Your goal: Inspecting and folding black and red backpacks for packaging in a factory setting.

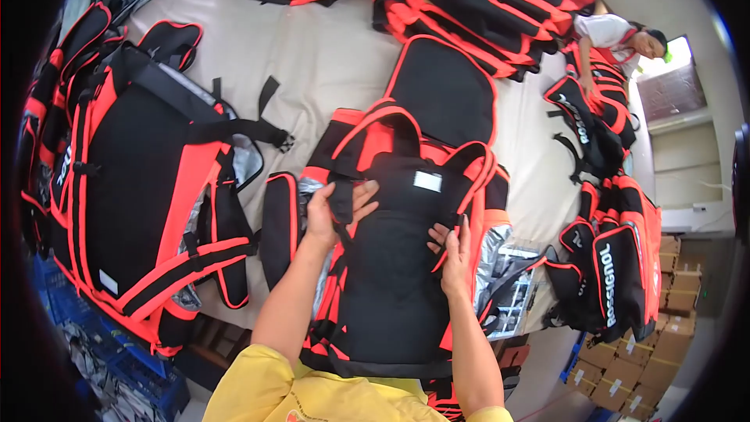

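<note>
Head view: left hand [332, 215] grips one strap [341, 202], right hand [451, 244] flat on one backpack [394, 266].

Near end of black-and-orange backpack [391, 266] hidden behind own forearms and yellow shirt [312, 398]. Left hand [332, 211] covers strap on pack; thumb side out of sight. Right hand [453, 254] shows back only, fingertips tucked against fabric. Stacks of packs [484, 0] at far side cut off by top edge. Pile at far left [47, 133] lost in dark rim. Co-worker [617, 39] at far right partly hidden by packs. Cardboard boxes [633, 375] near right, small and bent by lens.
</note>
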